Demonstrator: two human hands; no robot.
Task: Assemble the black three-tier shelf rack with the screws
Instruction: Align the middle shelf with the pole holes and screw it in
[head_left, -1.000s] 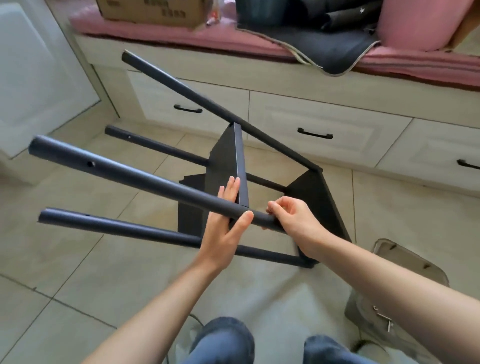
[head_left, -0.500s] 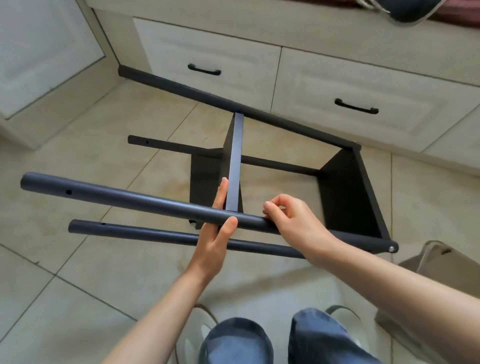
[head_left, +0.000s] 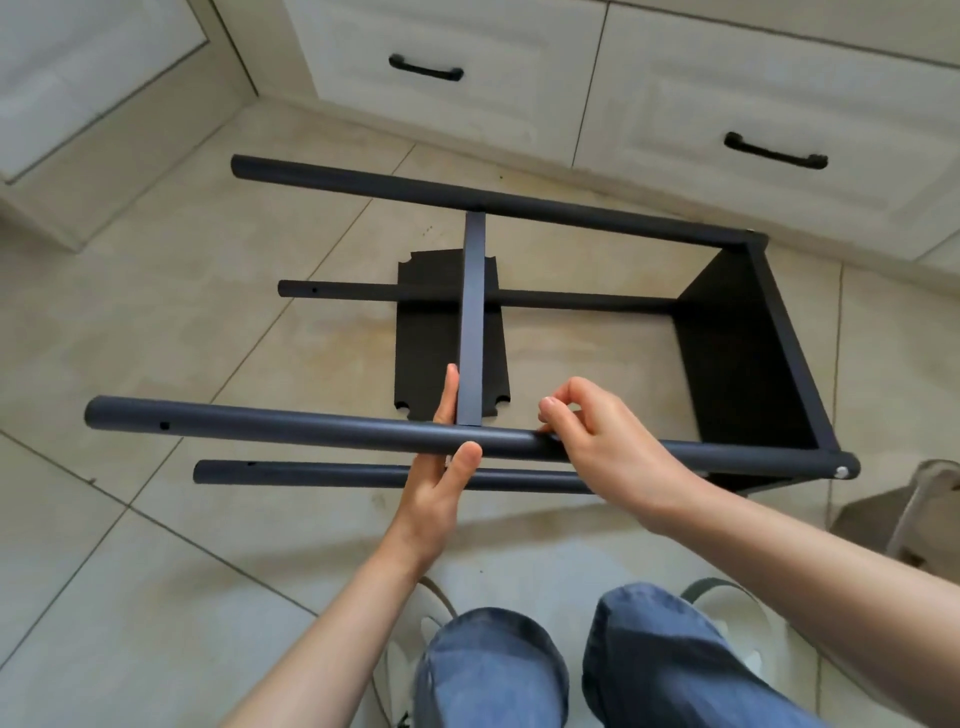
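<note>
You are holding the black shelf rack (head_left: 743, 353) on its side in the middle of the frame, its four poles running out to the left over the tiled floor (head_left: 130, 322). Your left hand (head_left: 441, 467) is lying flat against the middle shelf panel (head_left: 472, 322), fingers straight and thumb pressing the nearest pole (head_left: 291, 427). Your right hand (head_left: 608, 447) is curling over that same pole just to the right, fingertips pinching at it.
</note>
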